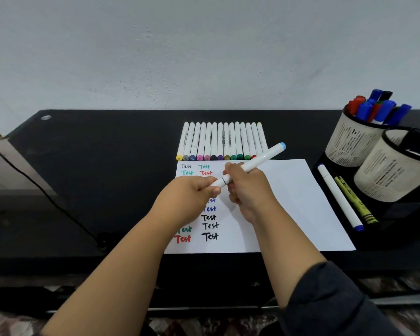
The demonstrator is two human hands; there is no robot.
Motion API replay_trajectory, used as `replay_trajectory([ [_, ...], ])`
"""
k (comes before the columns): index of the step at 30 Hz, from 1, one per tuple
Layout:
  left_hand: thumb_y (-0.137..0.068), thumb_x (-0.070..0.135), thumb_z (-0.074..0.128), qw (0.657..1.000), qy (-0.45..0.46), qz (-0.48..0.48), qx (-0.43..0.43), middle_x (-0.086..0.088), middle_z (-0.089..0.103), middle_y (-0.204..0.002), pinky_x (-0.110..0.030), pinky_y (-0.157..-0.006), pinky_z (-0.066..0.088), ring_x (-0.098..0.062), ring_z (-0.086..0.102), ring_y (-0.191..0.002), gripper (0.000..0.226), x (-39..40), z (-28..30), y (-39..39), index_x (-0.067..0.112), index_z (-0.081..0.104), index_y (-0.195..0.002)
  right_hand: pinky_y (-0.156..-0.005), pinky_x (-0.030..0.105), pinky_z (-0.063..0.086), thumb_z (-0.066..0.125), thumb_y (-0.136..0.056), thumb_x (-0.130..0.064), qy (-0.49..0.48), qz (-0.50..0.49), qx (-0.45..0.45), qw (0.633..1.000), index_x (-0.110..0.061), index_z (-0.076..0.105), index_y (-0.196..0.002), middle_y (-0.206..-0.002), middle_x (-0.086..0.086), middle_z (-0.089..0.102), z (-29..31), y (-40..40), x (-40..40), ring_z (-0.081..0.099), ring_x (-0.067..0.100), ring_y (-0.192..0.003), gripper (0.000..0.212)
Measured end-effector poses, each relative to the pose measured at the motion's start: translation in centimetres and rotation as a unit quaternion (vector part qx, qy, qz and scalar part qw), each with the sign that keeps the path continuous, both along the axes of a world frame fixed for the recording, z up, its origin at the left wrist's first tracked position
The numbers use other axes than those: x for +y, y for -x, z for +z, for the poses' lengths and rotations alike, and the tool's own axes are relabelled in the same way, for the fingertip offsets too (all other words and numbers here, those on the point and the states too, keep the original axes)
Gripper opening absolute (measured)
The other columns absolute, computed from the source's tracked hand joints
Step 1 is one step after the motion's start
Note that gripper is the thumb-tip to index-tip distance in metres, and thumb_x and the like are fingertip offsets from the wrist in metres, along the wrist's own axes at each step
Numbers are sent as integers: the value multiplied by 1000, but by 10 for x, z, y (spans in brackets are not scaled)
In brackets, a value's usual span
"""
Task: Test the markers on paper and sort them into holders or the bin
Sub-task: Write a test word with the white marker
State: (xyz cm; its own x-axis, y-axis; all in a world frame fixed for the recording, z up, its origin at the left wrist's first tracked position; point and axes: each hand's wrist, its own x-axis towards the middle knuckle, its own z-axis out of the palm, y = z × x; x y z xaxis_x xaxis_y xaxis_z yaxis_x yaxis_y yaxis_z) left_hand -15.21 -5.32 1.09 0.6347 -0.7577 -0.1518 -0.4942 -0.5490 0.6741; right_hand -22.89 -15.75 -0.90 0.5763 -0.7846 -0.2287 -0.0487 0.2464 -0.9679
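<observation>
Both hands meet over the paper, sharing one white marker. Left hand curls round the marker's near end, where a dark seam marks what is probably the cap; right hand wraps the barrel just past that seam. Marker tilts up and away from the paper, its light-blue far end pointing toward the wall. Grip reads as a two-handed pull or push on the cap; cannot tell which. Paper lies flat on the black desk, its left part filled with two columns of "Test" in teal, red, blue, black and green, partly hidden under the hands; right part blank, room for more trials. Just beyond the paper's far edge, a row of white markers lies side by side, coloured ends toward the paper, likely so colours read at a glance. Right of the paper, two mesh holders: the farther holder packed with red, blue and black capped markers, the nearer holder with contents mostly hidden. Between paper and holders, a white blue-tipped pen and a yellow marker lie loose in a black tray. No bin identifiable.
</observation>
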Motion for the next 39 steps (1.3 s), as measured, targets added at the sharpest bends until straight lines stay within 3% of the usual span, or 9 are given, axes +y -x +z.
replay_trajectory([
  [2,-96,38,47,999,-19,-16,-32,8,57,-74,-24,-56,40,-9,46,-60,31,0,0,-2,38,56,-126,-42,22,24,51,-90,-15,0,-5,-1,1000,-8,53,-80,-47,-3,36,0,-2,1,26,10,-44,12],
  [4,-100,40,37,980,-67,-49,-179,9,53,-81,-25,-61,43,-9,49,-70,35,-3,0,3,33,50,-131,-41,22,24,51,-89,-15,-18,-28,7,999,-8,54,-81,-48,-2,36,0,-5,4,26,11,-43,11],
  [6,-101,39,31,958,-52,-54,-278,10,57,-102,-28,-74,47,-12,53,-89,38,-1,-1,8,28,46,-134,-40,21,23,51,-89,-15,-41,-60,13,997,-8,54,-78,-49,-1,36,1,-6,2,25,11,-42,14],
  [8,-101,34,35,953,-20,-24,-301,10,56,-124,-27,-86,46,-12,53,-107,38,6,-2,3,28,43,-138,-37,19,21,51,-89,-15,-68,-119,12,990,-11,52,-74,-50,-1,36,4,-1,-9,25,10,-40,16],
  [12,-99,37,37,963,38,55,-262,9,52,-134,-22,-87,38,-10,49,-115,41,22,-3,-12,28,43,-139,-36,18,19,49,-88,-11,-83,-137,-22,987,-9,52,-76,-38,-7,32,9,18,-30,22,6,-33,13],
  [19,-97,44,39,978,9,17,-208,11,49,-138,-22,-91,35,-9,45,-122,43,12,-13,-9,33,44,-138,-36,18,27,60,-91,-21,-71,-92,-36,993,-11,58,-73,-47,-2,45,6,9,-25,33,7,-37,21],
  [25,-94,48,42,983,28,39,-179,10,53,-133,-20,-79,36,-9,50,-114,46,5,-16,-23,33,44,-138,-52,22,41,68,-85,-29,96,-65,48,992,-15,50,-73,-57,2,53,10,-12,-44,45,10,-50,26],
  [30,-94,48,43,986,13,52,-159,8,55,-130,-22,-76,38,-11,53,-110,45,1,-23,-38,35,45,-137,-62,29,43,60,-85,-22,175,-63,99,978,-16,41,-64,-56,0,49,0,-36,-56,46,12,-53,28],
  [39,-94,49,42,987,3,58,-152,7,56,-128,-22,-76,39,-12,54,-109,46,-8,-29,-45,35,43,-138,-55,20,36,55,-87,-18,225,-60,105,967,-16,37,-63,-58,-3,48,-16,-46,-61,42,6,-52,31],
])
